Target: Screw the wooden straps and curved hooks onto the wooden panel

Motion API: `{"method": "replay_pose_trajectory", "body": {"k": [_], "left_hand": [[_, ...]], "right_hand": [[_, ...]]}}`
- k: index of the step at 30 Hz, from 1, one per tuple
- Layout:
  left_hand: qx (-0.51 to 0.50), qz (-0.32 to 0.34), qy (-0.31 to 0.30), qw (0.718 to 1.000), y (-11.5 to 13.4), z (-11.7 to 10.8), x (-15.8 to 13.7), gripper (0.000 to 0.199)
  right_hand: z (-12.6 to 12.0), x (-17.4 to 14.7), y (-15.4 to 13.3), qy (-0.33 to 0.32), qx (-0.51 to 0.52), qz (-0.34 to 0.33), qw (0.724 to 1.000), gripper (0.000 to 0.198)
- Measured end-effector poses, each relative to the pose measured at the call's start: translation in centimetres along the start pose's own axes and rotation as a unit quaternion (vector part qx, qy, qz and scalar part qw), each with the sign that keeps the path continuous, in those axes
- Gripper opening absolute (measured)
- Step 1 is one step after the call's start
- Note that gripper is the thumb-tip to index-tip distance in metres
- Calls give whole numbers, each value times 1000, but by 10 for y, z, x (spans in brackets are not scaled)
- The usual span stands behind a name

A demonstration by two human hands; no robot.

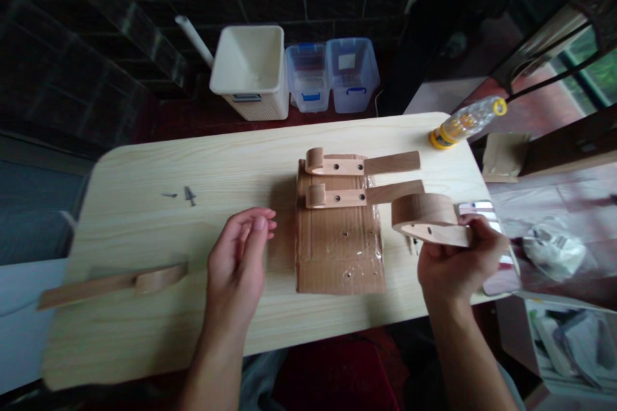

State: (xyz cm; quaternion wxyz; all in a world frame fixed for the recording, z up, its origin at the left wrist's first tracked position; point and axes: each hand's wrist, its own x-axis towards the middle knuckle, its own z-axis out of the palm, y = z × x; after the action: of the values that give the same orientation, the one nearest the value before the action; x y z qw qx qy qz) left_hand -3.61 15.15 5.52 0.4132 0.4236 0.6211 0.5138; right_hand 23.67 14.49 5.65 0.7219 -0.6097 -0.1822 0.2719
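My right hand (460, 263) grips a wooden hook (424, 210) at its flat end, with the curved part pointing left above the table. Two similar wooden hooks (346, 198) lie side by side across a cardboard box (332, 273), each with two dark screw heads in its flat strip. Small holes show in the bare cardboard nearer me. My left hand (238, 250) hovers left of the box, fingers curled in against the thumb; whatever may be between them is hidden. Another wooden hook (120, 286) rests at the table's left.
On the pale wooden table (139, 231) lie a screw (169, 194) and a grey anchor-like piece (190, 196). A plastic bottle (465, 122) lies at the back right corner, and a phone-like object (501, 279) at the right edge. Bins (248, 96) stand behind the table.
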Motion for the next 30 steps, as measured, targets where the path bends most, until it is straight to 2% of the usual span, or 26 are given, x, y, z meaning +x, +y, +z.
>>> {"method": "replay_pose_trajectory", "body": {"k": [3,6,9,12,15,19,25,30], "left_hand": [[92,92,-49,990,4,3,-6,20],[110,169,-87,976,9,5,-10,7],[101,211,-131,963,10,4,-13,17],[106,215,-171,956,10,1,-17,37],[112,200,-196,953,11,0,-19,45],[121,197,-194,953,11,1,-19,43],[117,192,-178,958,8,2,-18,36],[110,191,-170,960,6,4,-19,35]], "right_hand": [[5,-9,-2,3,-4,-24,1000,16],[8,-24,-3,-51,-50,-11,997,18],[6,-36,-1,-117,-113,-19,987,23],[3,-39,3,-143,-116,-38,982,27],[2,-37,4,-138,-124,-53,981,29],[1,-37,4,-137,-151,-74,976,29],[-1,-42,9,-171,-179,-96,964,30],[3,-39,10,-155,-214,-103,959,34]]}}
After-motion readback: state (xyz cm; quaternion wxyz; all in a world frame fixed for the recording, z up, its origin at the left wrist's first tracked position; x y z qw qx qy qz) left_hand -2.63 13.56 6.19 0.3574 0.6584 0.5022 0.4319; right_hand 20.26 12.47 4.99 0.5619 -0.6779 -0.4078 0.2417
